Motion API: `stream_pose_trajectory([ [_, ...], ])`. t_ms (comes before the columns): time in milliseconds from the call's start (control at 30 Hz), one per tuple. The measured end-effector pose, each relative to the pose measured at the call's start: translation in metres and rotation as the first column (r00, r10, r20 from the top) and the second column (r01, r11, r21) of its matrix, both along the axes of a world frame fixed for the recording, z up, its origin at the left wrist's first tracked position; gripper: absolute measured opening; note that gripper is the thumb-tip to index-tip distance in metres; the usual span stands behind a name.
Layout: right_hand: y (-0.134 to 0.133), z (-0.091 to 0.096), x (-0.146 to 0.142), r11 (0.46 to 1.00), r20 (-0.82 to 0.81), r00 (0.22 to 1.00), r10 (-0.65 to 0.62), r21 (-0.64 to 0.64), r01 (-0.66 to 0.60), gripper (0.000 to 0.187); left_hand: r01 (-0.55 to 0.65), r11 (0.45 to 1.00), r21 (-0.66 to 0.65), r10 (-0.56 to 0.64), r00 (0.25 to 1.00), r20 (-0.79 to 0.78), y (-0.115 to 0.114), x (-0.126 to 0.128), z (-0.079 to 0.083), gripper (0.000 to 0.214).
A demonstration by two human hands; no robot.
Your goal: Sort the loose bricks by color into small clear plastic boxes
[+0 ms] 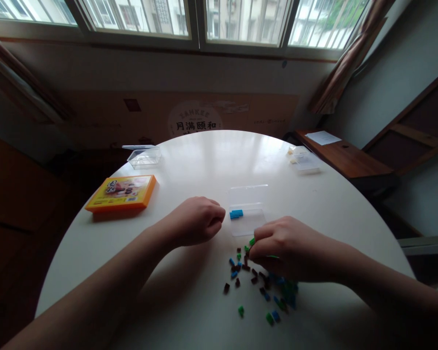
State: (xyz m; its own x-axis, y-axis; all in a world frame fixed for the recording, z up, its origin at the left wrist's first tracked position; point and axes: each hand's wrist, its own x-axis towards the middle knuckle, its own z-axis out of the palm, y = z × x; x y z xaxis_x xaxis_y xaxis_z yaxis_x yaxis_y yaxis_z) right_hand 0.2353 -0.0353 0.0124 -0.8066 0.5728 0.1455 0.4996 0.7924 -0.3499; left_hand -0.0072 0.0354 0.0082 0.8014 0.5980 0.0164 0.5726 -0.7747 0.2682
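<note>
On the white table (190, 170), a clear plastic box (253, 226) lies with its lid folded back. Several blue bricks (236, 214) sit together in its left part. My left hand (200, 221) is closed just left of that box, and whatever its fingers hold is hidden. Over a scatter of small loose bricks, brown, green and blue, my right hand (282, 245) is closed with fingertips down among them. What it pinches cannot be made out. A green brick (241, 311) and a brown brick (227, 288) lie nearer to me, apart from the main pile.
An orange box with a printed lid (122, 193) lies at the left. Behind it stands an open clear box (144, 156). Another clear container (304, 161) with pale pieces is at the back right. Beyond the round edge are a wooden desk (354, 160) and windows.
</note>
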Motion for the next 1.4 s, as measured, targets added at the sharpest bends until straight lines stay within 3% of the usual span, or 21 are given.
stream_pose_trajectory([
  [67,0.004,-0.001,0.001,0.989,-0.097,0.985,-0.145,0.005,0.146,0.013,0.006,1.000,-0.004,-0.006,1.000,0.001,0.001,0.000,-0.001,0.015],
  [200,0.018,-0.009,-0.001,0.906,-0.173,0.894,-0.412,0.024,0.422,0.014,0.010,1.000,-0.011,-0.010,1.000,0.003,0.002,0.000,-0.002,0.016],
  [333,0.029,-0.019,-0.007,0.859,-0.070,0.859,-0.506,0.041,0.510,0.014,0.004,1.000,-0.015,-0.004,1.000,0.006,0.003,0.000,-0.003,0.016],
  [500,0.033,-0.023,-0.014,0.849,-0.015,0.850,-0.526,0.047,0.526,0.015,0.008,1.000,0.009,-0.008,1.000,0.019,0.002,0.000,-0.003,0.016],
  [733,0.030,-0.020,-0.007,0.852,-0.056,0.852,-0.521,0.038,0.523,0.021,-0.001,1.000,0.030,0.001,1.000,0.011,0.004,-0.002,-0.004,0.016],
  [900,0.027,-0.018,-0.003,0.874,-0.046,0.874,-0.483,0.034,0.484,0.027,-0.005,1.000,0.029,0.005,1.000,0.016,0.005,-0.003,-0.006,0.016],
  [1400,0.028,-0.021,-0.011,0.877,-0.011,0.883,-0.470,0.108,0.468,0.030,-0.018,0.999,0.028,0.018,1.000,0.007,0.006,-0.003,-0.005,0.016],
])
